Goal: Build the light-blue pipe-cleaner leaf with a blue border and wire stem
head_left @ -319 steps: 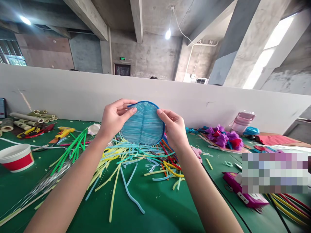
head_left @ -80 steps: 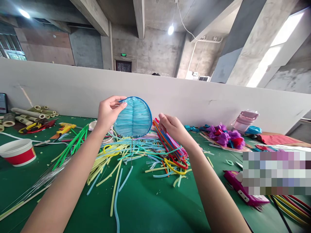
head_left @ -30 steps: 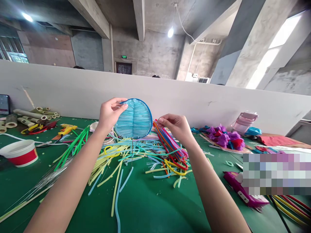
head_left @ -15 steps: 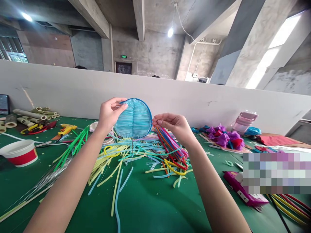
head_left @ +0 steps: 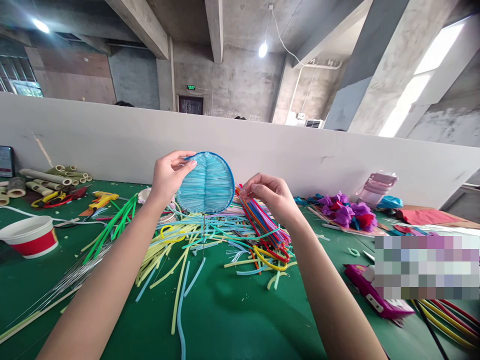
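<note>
Pinching disc (head_left: 205, 185) at left rim with left hand (head_left: 170, 172), upright over strips (head_left: 153, 260); holding right hand (head_left: 272, 196) just right, apart, with curled fingers, cannot tell whether gripping; apparently working rim, likely calling for steady left pinch, right-hand contact

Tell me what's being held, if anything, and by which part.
The left grip pinches the round blue panel by its upper-left edge. Whether the right grip holds anything cannot be told.

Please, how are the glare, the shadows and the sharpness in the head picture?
Head view: hanging bulb glares white; soft shadow on the green table, lower middle; blue ribbed disc fairly sharp; pixelated block masks detail at right.
</note>
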Demonstrator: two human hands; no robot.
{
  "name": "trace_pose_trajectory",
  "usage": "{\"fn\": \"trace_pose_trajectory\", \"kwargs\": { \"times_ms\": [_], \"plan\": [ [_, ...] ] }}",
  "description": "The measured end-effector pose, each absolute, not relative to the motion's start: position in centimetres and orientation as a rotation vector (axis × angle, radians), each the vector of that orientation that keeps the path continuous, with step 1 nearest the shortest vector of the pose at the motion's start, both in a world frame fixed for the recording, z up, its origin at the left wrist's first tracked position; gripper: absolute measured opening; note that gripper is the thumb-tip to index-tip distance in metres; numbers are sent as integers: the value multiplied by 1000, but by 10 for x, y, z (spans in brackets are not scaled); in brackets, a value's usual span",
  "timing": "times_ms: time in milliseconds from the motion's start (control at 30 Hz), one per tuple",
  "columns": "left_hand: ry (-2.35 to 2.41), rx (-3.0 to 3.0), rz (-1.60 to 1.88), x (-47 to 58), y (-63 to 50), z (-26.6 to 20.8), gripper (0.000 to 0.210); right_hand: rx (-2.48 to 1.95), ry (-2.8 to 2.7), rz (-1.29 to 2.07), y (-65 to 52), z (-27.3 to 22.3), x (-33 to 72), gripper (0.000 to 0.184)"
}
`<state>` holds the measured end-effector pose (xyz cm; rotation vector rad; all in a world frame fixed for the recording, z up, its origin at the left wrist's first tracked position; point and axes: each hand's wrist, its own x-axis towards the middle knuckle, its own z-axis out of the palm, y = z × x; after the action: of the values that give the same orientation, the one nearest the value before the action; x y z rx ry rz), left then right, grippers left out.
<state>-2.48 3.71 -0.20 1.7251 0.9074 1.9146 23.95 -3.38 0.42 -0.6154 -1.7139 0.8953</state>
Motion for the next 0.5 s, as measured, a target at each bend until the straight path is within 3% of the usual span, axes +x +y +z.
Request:
{"fn": "trace_pose_trajectory", "kwargs": {
  "times_ms": [200, 433, 500],
  "plan": [
    [893, 1723, 1921, -25, 37, -2, 40, -506, -1695, 904, -29, 2, 240, 14],
    [904, 1732, 1909, -25, 37, -1, 41, -601, -1700, 911, -30, 2, 239, 3],
    [908, 1727, 1907, -25, 37, -1, 41, -637, -1696, 946, -32, 2, 238, 13]
  ]
}}
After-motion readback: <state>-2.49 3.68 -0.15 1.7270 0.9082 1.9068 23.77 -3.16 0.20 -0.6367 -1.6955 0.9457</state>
